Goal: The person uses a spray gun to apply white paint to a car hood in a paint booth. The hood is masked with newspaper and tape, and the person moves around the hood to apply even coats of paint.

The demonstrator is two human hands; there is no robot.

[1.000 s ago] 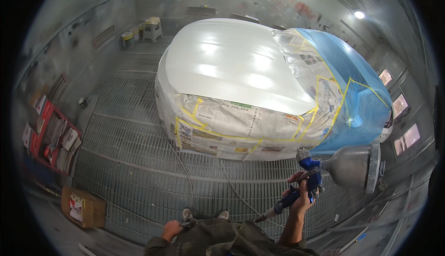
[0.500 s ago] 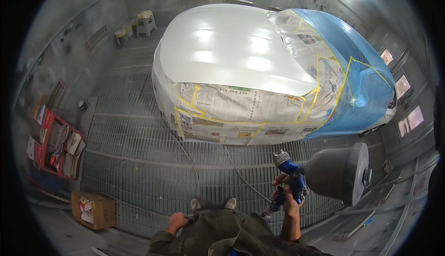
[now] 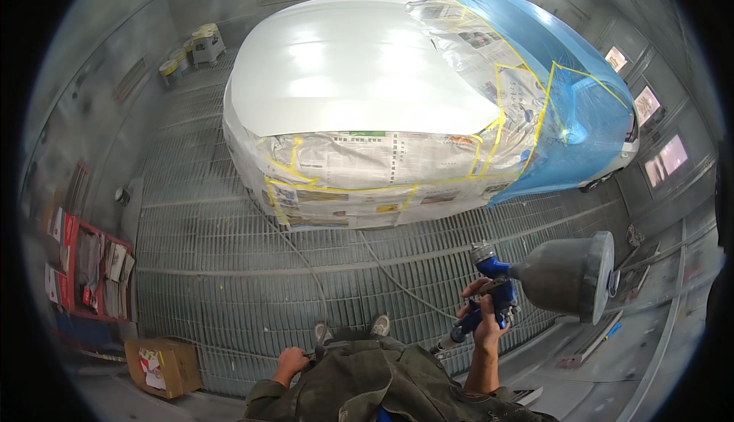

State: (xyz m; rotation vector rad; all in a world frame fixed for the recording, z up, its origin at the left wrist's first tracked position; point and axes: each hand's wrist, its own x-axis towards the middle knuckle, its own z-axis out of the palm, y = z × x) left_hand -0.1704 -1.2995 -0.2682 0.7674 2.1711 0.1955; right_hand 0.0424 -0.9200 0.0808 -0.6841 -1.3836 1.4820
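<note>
My right hand is closed around a blue spray gun with a silver nozzle and a large grey cup, held low at my right front. My left hand is closed by my hip, apparently on a thin hose, mostly hidden. Ahead stands a car with a glossy white bonnet; its side is masked with newspaper and yellow tape, its right part under blue plastic sheeting.
The grated floor carries hoses. A red rack of papers and a cardboard box stand at left. Cans and a light stand are at back left. Booth walls with lit windows are at right.
My view has shifted, so the car sits higher in the picture. The spray gun first dipped leftward, then moved slightly right. Both hands keep their grip.
</note>
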